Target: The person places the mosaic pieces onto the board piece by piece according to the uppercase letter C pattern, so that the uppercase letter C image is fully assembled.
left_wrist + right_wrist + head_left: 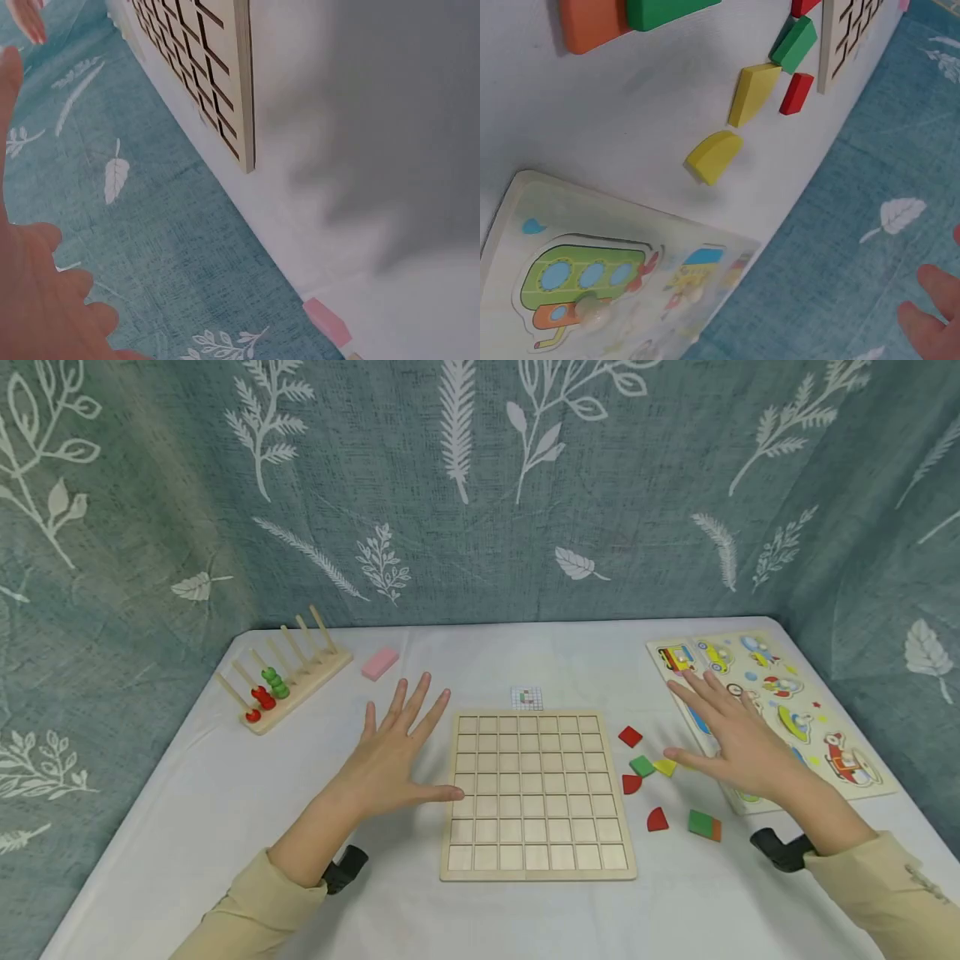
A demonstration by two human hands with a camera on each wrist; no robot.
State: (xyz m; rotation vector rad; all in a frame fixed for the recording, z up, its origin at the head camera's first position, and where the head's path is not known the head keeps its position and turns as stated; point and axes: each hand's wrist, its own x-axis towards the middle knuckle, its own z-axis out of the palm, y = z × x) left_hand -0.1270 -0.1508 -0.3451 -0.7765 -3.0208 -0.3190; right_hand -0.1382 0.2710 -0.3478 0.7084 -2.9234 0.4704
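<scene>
Both hands (fingers spread) hover beside the grid board (537, 793).

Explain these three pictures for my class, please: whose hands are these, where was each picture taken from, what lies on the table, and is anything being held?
A person wears three cameras. The head view looks down at a white table. The left hand and right hand hover open, holding nothing. Between them lies an empty wooden grid board. Right of it lie loose coloured pieces; a vehicle puzzle lies under the right hand. Far left stand a peg rack with beads and a pink block. The two wrist views look past each hand at the same things from close up.
</scene>
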